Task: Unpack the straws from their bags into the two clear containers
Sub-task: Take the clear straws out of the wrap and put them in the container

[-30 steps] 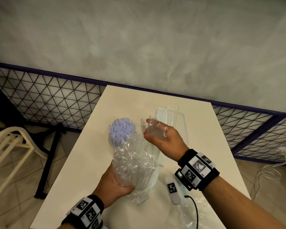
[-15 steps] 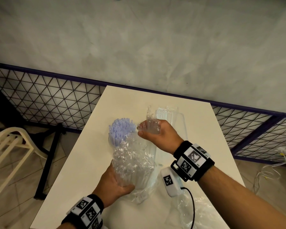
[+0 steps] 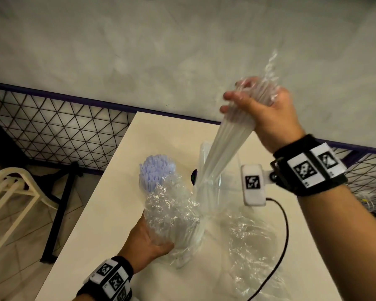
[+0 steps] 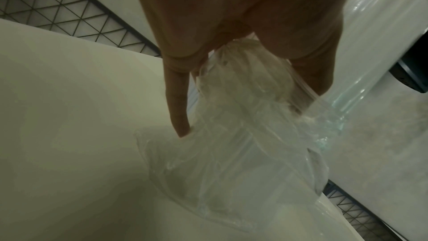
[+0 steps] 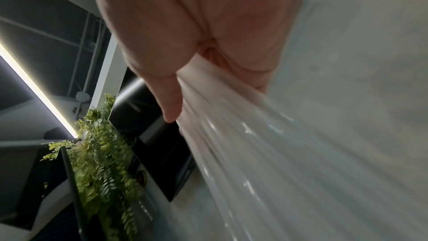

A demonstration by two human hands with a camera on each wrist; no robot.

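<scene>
My right hand [image 3: 256, 109] is raised high and grips a bundle of clear straws [image 3: 221, 146], whose lower ends are still inside a crumpled clear bag [image 3: 172, 213]. My left hand [image 3: 148, 242] holds that bag low over the white table [image 3: 122, 170]. In the left wrist view my left hand [image 4: 234, 83] is wrapped round the bag [image 4: 231, 153]. The right wrist view has my right hand [image 5: 208, 72] closed round the straws [image 5: 266, 162]. A clear container full of lilac straws [image 3: 155, 170] stands behind the bag. A second clear container [image 3: 224, 170] stands right of it, behind the lifted bundle.
An empty crumpled plastic bag [image 3: 254, 246] lies on the table near the front right. A black cable [image 3: 284, 231] runs over it. A wire mesh fence [image 3: 59, 135] borders the table's far side, and a cream chair [image 3: 11, 192] stands on the floor to the left.
My right hand has risen up and to the right, drawing the clear straws most of the way out of the bag. My left hand has kept hold of the bag.
</scene>
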